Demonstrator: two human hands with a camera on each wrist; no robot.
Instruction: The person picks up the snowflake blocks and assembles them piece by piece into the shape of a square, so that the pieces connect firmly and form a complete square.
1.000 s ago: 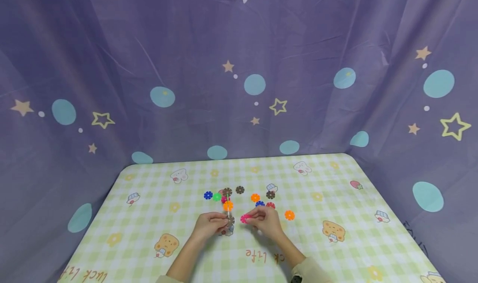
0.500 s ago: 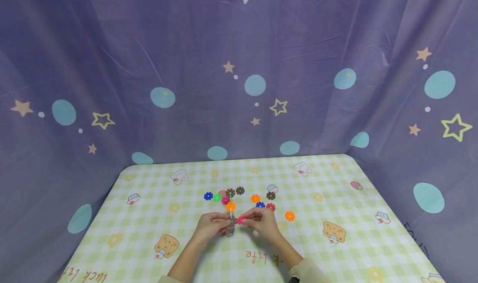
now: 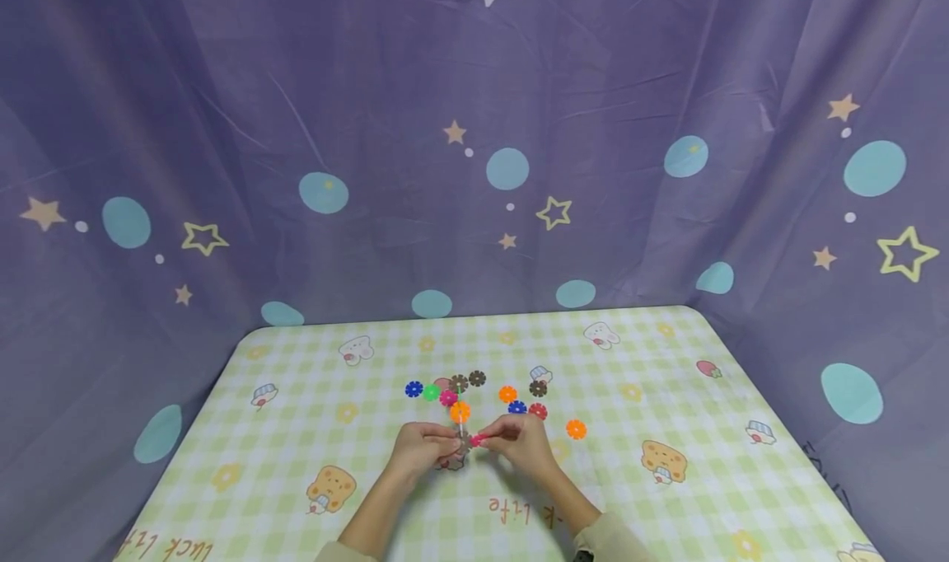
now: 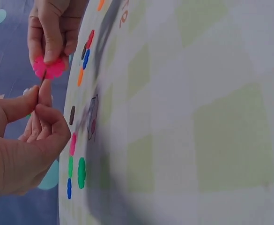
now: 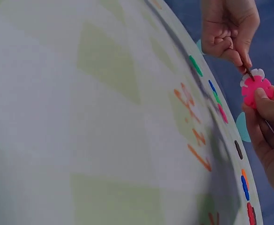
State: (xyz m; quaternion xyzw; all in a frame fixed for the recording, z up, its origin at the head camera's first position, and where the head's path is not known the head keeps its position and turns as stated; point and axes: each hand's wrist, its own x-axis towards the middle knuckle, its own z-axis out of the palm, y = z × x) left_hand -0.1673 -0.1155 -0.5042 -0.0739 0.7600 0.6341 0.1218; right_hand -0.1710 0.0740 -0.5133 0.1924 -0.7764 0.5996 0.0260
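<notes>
My left hand [image 3: 418,451] pinches a brown notched snowflake disc [image 3: 465,441] at the near end of a joined chain. Beyond that disc the chain runs through a white piece, an orange disc [image 3: 460,412], a thin green edge and another brown disc [image 3: 459,382]. Between thumb and fingers, my right hand [image 3: 525,447] holds a pink snowflake disc [image 4: 50,69]. In the right wrist view, the brown disc's edge [image 5: 250,73] meets a notch of the pink disc, crosswise to it. A white disc [image 5: 260,72] shows behind the pink one.
Loose discs lie beyond the hands: blue [image 3: 413,389], green [image 3: 432,392] and pink [image 3: 448,398] to the left, brown [image 3: 478,378] in the middle. Orange [image 3: 507,394], blue [image 3: 516,408], red [image 3: 538,411] and others lie right. A checked cloth [image 3: 296,430] covers the table.
My right hand has brought the pink disc left to the brown disc and turned it more edge-on to the head view. The left hand and chain have shifted slightly right.
</notes>
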